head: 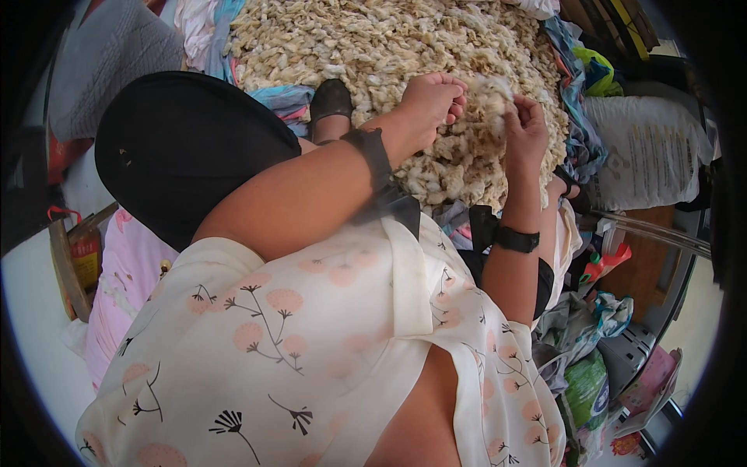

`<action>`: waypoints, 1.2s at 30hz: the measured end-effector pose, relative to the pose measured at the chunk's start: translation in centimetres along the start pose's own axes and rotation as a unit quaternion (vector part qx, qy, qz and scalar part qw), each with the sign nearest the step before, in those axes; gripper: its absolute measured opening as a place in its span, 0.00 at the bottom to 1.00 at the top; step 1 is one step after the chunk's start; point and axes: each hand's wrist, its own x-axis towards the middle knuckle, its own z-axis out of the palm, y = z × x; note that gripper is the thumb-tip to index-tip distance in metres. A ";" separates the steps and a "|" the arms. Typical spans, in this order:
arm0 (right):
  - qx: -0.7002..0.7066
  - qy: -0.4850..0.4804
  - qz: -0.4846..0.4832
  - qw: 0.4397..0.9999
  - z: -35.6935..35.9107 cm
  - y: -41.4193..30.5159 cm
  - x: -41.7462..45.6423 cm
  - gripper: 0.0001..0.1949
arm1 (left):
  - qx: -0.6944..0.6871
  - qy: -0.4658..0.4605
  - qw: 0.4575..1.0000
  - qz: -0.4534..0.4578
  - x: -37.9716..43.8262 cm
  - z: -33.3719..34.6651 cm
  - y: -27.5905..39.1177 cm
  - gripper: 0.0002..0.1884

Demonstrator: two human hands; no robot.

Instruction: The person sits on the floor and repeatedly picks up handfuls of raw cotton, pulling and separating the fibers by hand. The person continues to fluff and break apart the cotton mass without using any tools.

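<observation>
A broad heap of cream and tan raw fibre tufts (303,41), cotton or wool by its look, spreads before me. My left hand (429,108) hangs over it with curled fingers, close to a fluffy pale tuft (489,93). Whether fibre is caught in those fingers is hard to see. At the tuft's right side, my right hand (528,128) pinches its edge between thumb and fingers. Black bands circle both forearms, the left one (373,152) near the wrist and the right one (517,240) lower down.
Blue and pink cloth (283,100) borders the heap. A dark shoe (331,102) rests at its left edge. On the right stand a white plastic sack (645,154), a metal rail (653,230) and a green bag (586,388). Grey quilted fabric (117,64) lies far left.
</observation>
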 end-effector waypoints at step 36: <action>-0.079 -0.042 -0.069 0.994 2.7 -4.9 -3.0 0.10 | 0.087 -0.085 0.992 0.046 -1.2 0.7 0.8 0.09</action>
